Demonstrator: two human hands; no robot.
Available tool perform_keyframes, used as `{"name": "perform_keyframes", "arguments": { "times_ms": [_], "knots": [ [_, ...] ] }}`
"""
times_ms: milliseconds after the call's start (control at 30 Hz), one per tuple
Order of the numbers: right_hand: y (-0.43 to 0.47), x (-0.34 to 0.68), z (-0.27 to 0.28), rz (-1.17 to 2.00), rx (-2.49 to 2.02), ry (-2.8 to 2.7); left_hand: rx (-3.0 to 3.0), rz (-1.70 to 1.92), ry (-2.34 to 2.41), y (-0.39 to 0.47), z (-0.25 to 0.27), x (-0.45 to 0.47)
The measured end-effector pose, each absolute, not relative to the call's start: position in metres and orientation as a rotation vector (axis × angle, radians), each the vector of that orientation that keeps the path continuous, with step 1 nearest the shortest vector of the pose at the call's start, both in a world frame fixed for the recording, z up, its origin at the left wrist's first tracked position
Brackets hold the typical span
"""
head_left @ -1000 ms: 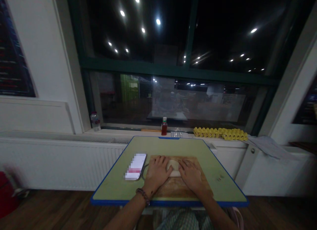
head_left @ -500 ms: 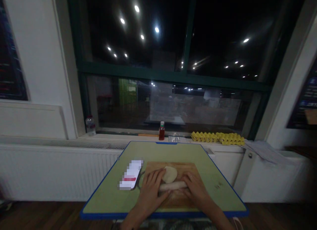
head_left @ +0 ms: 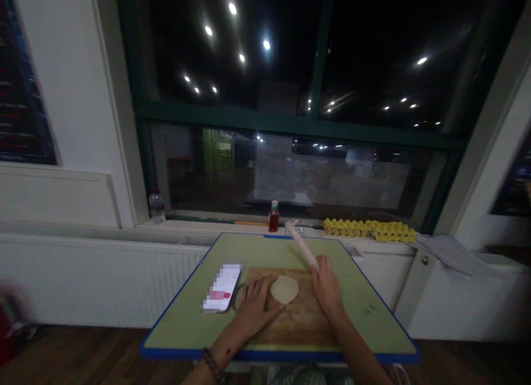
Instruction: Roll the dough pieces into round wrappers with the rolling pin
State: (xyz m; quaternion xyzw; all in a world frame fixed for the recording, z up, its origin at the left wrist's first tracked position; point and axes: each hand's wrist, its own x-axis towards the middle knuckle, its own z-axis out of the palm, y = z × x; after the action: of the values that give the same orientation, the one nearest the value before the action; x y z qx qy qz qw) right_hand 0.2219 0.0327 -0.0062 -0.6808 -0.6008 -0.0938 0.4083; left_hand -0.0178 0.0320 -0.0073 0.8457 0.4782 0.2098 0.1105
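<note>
Dough disc [head_left: 284, 289] lies near board's [head_left: 305, 328] far edge; judged soft, tearable, best held by rim. Left hand [head_left: 254, 308]: fingers loosely spread beside it; right hand [head_left: 327, 285]: fingers wrapped round rolling pin [head_left: 302, 245].

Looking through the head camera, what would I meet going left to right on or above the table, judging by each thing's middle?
Phone → left hand → round flat dough → rolling pin → right hand, which grips the pin.
</note>
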Motion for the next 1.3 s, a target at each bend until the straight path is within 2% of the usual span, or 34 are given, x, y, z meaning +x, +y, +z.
{"name": "perform_keyframes", "arguments": {
  "times_ms": [133,367,633,933,1133,1300],
  "knots": [
    [0.035,0.222,-0.017,-0.267,-1.728,-1.566,2.588,0.510,1.311,0.040,-0.004,-0.009],
    [0.032,0.223,-0.019,-0.321,-1.730,-1.654,2.676,0.554,1.077,0.063,0.011,-0.002],
    [0.032,0.221,-0.017,-0.312,-1.718,-1.657,2.675,0.600,0.975,0.076,0.000,-0.006],
    [0.033,0.220,-0.016,-0.325,-1.717,-1.687,2.691,0.408,0.893,0.075,0.007,-0.001],
    [0.030,0.219,-0.011,-0.239,-1.739,-1.597,2.695,0.490,0.903,0.066,0.001,0.017],
    [0.026,0.218,-0.006,-0.174,-1.779,-1.605,2.708,0.440,0.711,0.077,0.007,0.007]
  ]
}}
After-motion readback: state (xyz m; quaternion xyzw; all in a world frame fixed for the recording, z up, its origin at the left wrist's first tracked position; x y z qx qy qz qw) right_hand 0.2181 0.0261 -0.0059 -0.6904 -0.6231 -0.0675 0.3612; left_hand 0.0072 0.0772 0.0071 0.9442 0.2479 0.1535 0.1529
